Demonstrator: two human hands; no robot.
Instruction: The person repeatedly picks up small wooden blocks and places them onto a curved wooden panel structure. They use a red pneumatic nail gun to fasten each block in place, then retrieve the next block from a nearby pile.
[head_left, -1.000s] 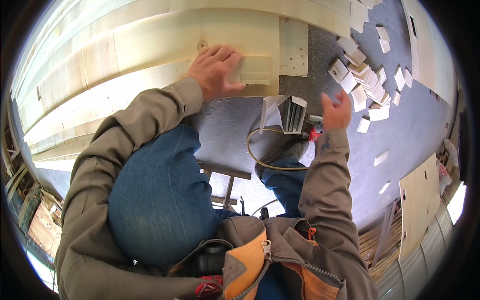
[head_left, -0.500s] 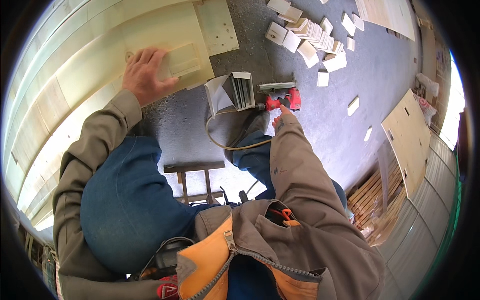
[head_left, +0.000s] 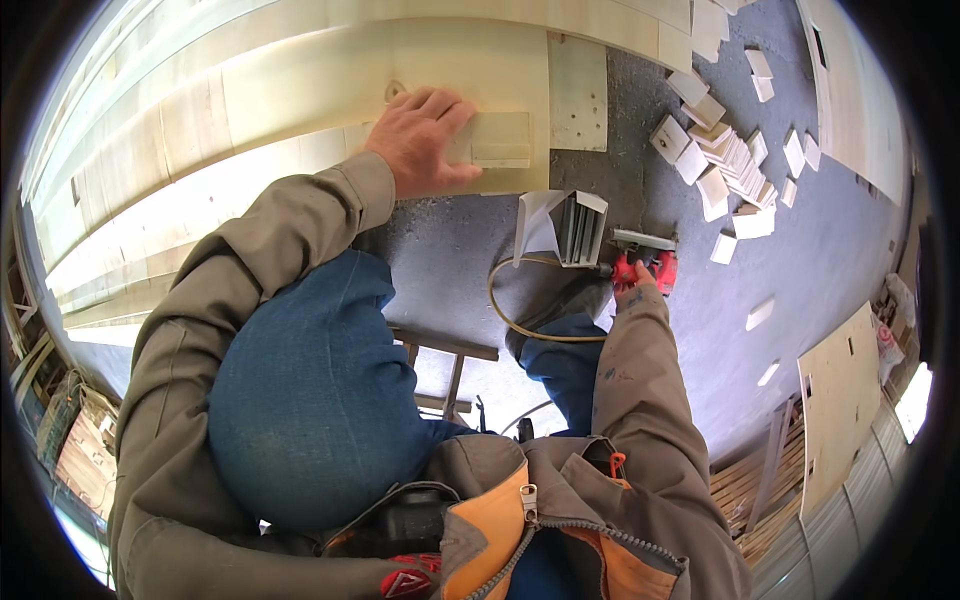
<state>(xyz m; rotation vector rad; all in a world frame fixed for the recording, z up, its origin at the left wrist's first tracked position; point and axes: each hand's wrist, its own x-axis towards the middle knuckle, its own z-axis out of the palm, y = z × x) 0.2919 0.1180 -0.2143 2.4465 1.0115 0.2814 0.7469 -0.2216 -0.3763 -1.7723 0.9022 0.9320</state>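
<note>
My left hand [head_left: 424,142] lies on a wide pale wooden panel [head_left: 320,75], fingers side by side and thumb apart. It presses at the left end of a small thin wood block [head_left: 501,140] near the panel's right edge. My right hand [head_left: 637,283] is wrapped round the handle of a red air nail gun [head_left: 660,270], low over the floor. A yellowish air hose [head_left: 497,300] curves away from the gun's rear. Just left of the gun stands an open white box [head_left: 583,228] holding grey metal strips of fasteners.
Several small wood blocks [head_left: 735,165] lie heaped on the grey floor at the far right. A low wooden stool frame [head_left: 445,347] stands between my legs. At right, a slotted plywood sheet [head_left: 838,400] leans by stacked wood strips [head_left: 765,490].
My view has swung left, so everything sits farther right in the picture. My right hand has closed round the nail gun's handle; my left hand stays at the wood block.
</note>
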